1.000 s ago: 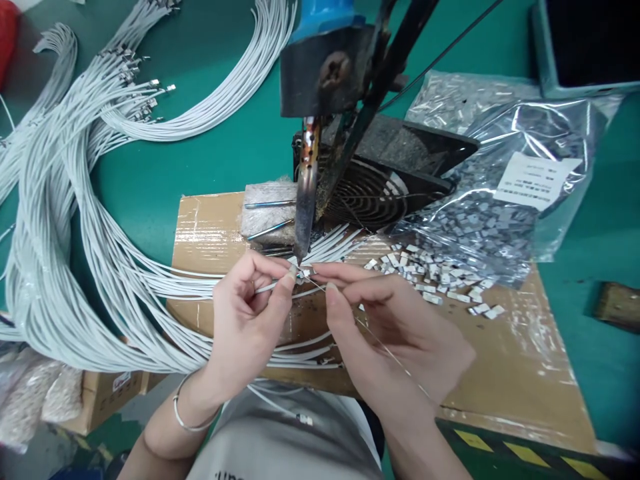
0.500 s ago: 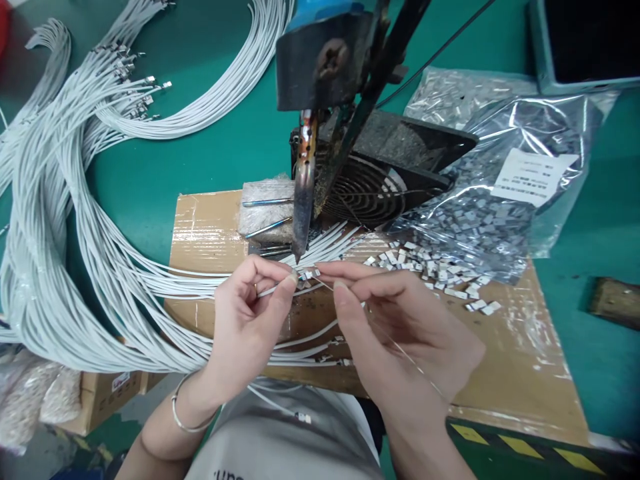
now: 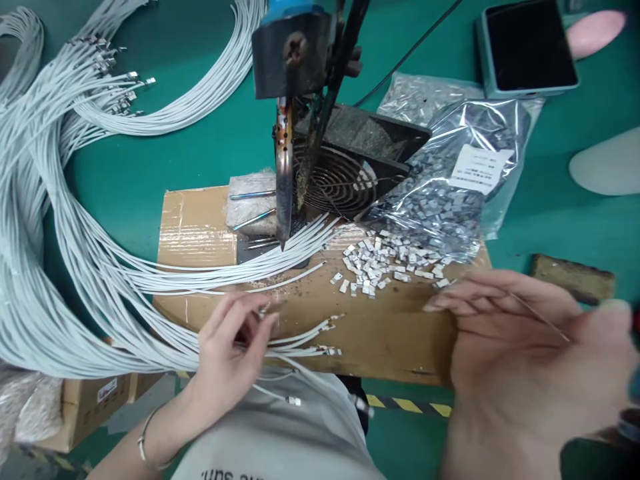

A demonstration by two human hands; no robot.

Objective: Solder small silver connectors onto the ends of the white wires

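My left hand (image 3: 233, 353) is over the cardboard's near edge, fingers curled with thumb and forefinger apart; nothing clear shows between them. White cables (image 3: 295, 347) with metal ends lie just beside it. My right hand (image 3: 530, 353), palm up at the right, has a thin solder wire (image 3: 540, 317) running across it under the thumb. The soldering iron (image 3: 284, 173) points down from its stand above a row of white cables (image 3: 270, 263). Small metal connectors (image 3: 373, 260) lie loose on the cardboard (image 3: 390, 333).
Behind the iron sits a black fan (image 3: 340, 180). A plastic bag of connectors (image 3: 450, 193) lies right of it, with a phone-like device (image 3: 533, 50) beyond. A brown block (image 3: 573, 277) is near my right hand. A thick cable bundle (image 3: 30, 267) fills the left.
My hands have parted. The left moved down and away from the iron tip, its fingers loosened; the right swung far right and turned palm up with the wire. The view has shifted right.
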